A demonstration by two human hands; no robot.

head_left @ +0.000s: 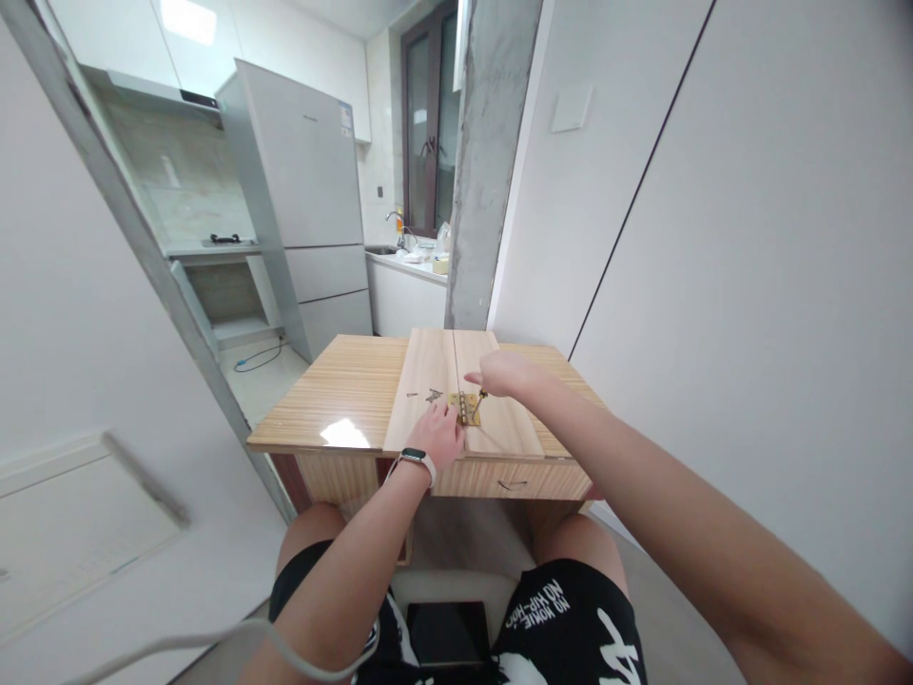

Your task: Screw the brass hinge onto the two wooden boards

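A brass hinge point(475, 410) lies unfolded across the seam between two pale wooden boards point(428, 362) on the table. My left hand point(440, 436) is at the hinge's left and near edge, its curled fingers pressed on it. Above the hinge's right leaf, my right hand point(503, 374) is closed around a small thin tool point(482, 394). The tool slants down to that leaf, and its upper end is partly hidden by the fingers. Several small screws point(434, 395) form a pile on the left board, with a single screw point(412, 394) lying left of them.
Under the boards is a glossy striped wooden table point(335, 381) with a drawer point(524, 479) at its front. A white wall point(713, 285) rises close on the right. Beyond the table stand a fridge point(306, 162) and a sink counter point(406, 285). A pale cable point(235, 633) crosses the lower left.
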